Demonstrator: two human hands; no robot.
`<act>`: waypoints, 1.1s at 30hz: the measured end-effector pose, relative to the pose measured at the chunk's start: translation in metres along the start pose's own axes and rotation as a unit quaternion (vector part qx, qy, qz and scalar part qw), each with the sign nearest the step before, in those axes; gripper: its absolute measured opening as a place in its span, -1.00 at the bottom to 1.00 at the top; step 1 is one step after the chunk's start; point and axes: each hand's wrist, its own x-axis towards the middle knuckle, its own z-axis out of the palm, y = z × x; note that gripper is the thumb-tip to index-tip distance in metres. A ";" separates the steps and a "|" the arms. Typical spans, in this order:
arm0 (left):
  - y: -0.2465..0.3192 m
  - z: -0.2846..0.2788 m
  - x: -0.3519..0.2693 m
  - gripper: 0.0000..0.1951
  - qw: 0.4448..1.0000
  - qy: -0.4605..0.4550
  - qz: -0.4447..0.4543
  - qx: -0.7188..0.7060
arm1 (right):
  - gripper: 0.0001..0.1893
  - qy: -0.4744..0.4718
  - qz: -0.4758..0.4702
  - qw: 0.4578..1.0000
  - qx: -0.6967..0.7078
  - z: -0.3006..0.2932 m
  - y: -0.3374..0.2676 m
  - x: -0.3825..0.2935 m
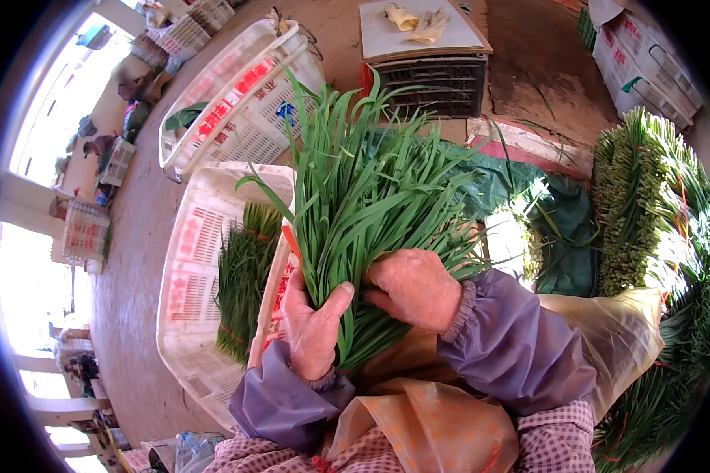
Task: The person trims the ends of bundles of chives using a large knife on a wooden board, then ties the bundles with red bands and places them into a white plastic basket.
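Note:
A large bunch of long flat green leaves, like garlic chives (355,195), fans out upward before me, its lower part above my lap. My left hand (316,322) is closed around the bunch's left side, thumb lying over the leaves. On the bunch's right side, my right hand (417,290) has its fingers curled into the leaves; the fingertips are partly hidden. A white plastic crate (183,331) stands at my left, with tied green bundles (245,266) inside. An orange-tinted plastic apron (432,420) covers my lap.
Stacked white crates (245,112) stand at the upper left. Gloves (429,26) lie on a board (384,44) over a black crate (429,86). Tied bundles (627,195) are piled at the right, beside green sheeting (574,236). People (133,86) are far left.

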 end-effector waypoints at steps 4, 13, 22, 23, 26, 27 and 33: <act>0.001 -0.007 0.004 -0.67 1.000 -0.007 -0.010 -0.015 | -0.85 0.009 -0.012 1.000 0.007 0.007 0.000 0.002; 0.001 -0.005 0.006 -0.64 0.999 -0.026 0.009 -0.033 | -0.87 0.163 0.041 0.977 -0.129 0.016 0.004 -0.012; 0.002 -0.002 0.005 -0.64 0.998 -0.037 -0.025 -0.046 | -0.51 0.308 0.257 0.826 -0.395 -0.096 0.112 -0.085; 0.001 -0.002 0.005 -0.66 0.998 -0.037 -0.043 -0.037 | -0.54 0.377 0.206 0.830 -0.355 -0.100 0.098 -0.077; -0.003 -0.008 0.004 -0.67 0.998 -0.034 -0.036 -0.028 | -0.75 0.449 0.080 0.889 -0.031 -0.090 0.055 -0.032; -0.003 -0.008 0.004 -0.67 0.999 -0.035 -0.031 -0.017 | -0.81 0.435 0.031 0.900 0.017 -0.089 0.045 -0.018; -0.001 -0.006 0.001 -0.68 1.000 -0.025 -0.010 0.012 | -0.86 0.215 0.051 0.912 0.344 -0.092 0.001 0.065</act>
